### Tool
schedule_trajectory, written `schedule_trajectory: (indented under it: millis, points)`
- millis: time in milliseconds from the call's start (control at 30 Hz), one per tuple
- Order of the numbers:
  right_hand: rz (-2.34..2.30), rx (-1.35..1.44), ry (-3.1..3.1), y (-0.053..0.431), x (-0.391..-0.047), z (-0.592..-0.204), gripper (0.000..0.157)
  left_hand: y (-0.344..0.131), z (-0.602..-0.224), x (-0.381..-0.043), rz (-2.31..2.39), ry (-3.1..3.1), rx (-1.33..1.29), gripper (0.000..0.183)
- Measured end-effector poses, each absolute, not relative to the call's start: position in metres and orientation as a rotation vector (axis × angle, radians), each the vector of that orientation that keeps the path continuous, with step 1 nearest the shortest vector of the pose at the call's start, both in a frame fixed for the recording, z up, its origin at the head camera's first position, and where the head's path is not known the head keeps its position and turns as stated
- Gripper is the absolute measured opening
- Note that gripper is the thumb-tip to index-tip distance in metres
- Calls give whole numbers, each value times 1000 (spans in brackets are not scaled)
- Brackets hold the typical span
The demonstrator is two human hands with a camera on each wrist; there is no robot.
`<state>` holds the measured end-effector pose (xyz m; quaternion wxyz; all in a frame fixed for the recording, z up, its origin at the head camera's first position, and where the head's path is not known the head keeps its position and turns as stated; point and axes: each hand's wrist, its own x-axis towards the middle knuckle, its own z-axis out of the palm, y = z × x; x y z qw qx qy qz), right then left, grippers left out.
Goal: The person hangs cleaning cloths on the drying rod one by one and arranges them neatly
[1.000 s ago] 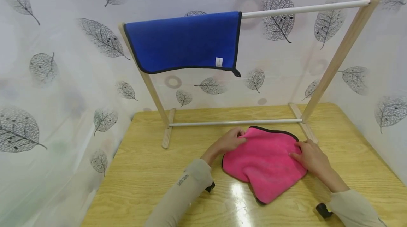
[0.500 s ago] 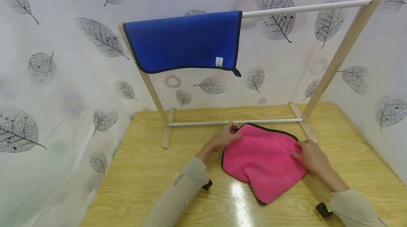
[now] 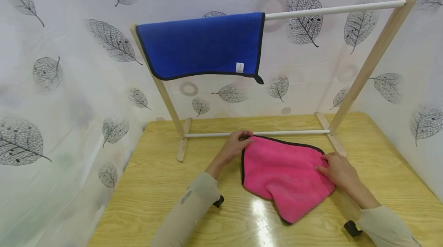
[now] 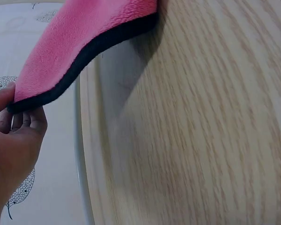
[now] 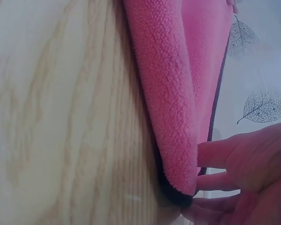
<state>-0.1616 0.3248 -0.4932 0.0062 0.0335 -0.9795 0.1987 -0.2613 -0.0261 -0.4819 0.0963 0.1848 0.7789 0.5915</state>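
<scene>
A pink fleecy towel (image 3: 288, 170) with black edging lies partly spread on the table, its front part rumpled and one corner pointing toward me. My left hand (image 3: 233, 147) pinches its far left corner between thumb and fingers; in the left wrist view that corner of the towel (image 4: 61, 61) is lifted off the wood. At the right side, my right hand (image 3: 340, 170) holds the towel's edge, thumb on top. The right wrist view has the fingers (image 5: 215, 154) against the black-edged corner, with the pink cloth (image 5: 164, 93) folded over there.
Behind the towel stands a drying rack with wooden legs (image 3: 372, 62) and a white top bar (image 3: 332, 10). A blue towel (image 3: 204, 47) hangs over the bar's left part. The lower bar (image 3: 290, 133) runs just beyond the pink towel on the wooden table (image 3: 155, 185).
My left hand has slid left and away from me along the towel's far edge to its corner, and the far left side is now drawn out flatter. My right hand has stayed put.
</scene>
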Motion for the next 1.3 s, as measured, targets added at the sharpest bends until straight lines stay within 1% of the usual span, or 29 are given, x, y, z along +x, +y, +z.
schedule_trajectory:
  millis: [167, 300, 367, 400, 467, 533, 600, 733, 967, 1100, 1300]
  points:
    - [634, 155, -3044, 325, -163, -493, 46, -29, -480, -257, 1695, 2421, 518, 26]
    - [623, 173, -3039, 326, -165, -493, 43, -30, -480, -254, 1648, 2490, 499, 35]
    - [624, 176, -3036, 327, -167, -493, 38, -30, -480, -253, 1631, 2505, 488, 38]
    - [633, 170, -3037, 327, -167, -493, 33, -31, -480, -253, 1621, 2513, 488, 38]
    - [660, 142, -3041, 328, -169, -493, 26, -31, -480, -253, 1594, 2522, 501, 36]
    - [680, 89, -3046, 329, -171, -493, 23, -32, -482, -254, 1548, 2544, 518, 33]
    - [695, 17, -3046, 329, -173, -492, 25, -33, -483, -254, 1498, 2564, 525, 30]
    - [703, -62, -3004, 329, -177, -495, 35, -36, -486, -254, 1424, 2589, 495, 25]
    - [703, -58, -2985, 331, -187, -500, 44, -38, -489, -254, 1373, 2608, 468, 25]
    - [695, -55, -3003, 330, -192, -501, 42, -39, -489, -253, 1354, 2628, 476, 24]
    - [712, -17, -2929, 330, -195, -507, 33, -44, -490, -252, 1358, 2644, 476, 24]
